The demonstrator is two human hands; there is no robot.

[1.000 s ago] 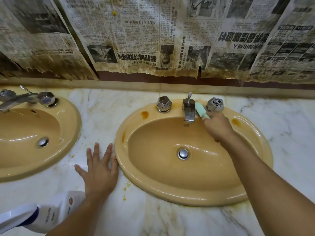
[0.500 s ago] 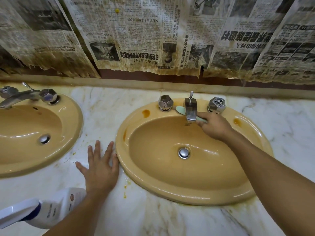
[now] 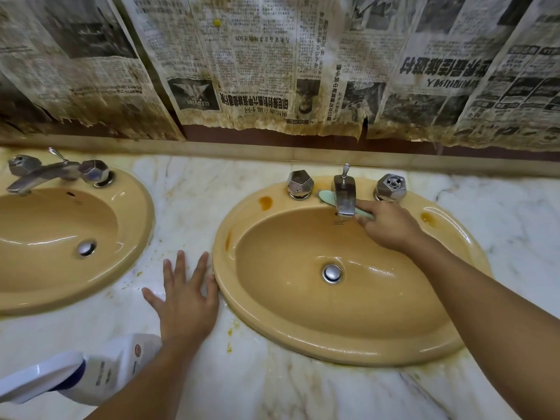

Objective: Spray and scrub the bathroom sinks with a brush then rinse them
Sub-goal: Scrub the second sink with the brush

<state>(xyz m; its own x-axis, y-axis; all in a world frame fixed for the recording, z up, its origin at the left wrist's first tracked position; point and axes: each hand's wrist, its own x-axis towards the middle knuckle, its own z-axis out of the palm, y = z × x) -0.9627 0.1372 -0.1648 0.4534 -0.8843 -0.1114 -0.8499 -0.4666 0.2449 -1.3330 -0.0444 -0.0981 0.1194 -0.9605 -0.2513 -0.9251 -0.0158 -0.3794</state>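
Stained newspaper [image 3: 272, 71] hangs above the marble tabletop [image 3: 197, 192], where the right hand [image 3: 391, 225] grasps a green brush [image 3: 327, 197] reaching behind the spout [image 3: 345, 195] of the right sink [image 3: 333, 347] while the left hand [image 3: 185, 301] lies flat, released, beside its rim; short firm strokes around the tap base should clean best.

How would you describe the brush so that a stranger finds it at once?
Look at the right-hand sink, then at its metal spout. The brush passes behind that spout, held by the right hand; it alone is pale green.
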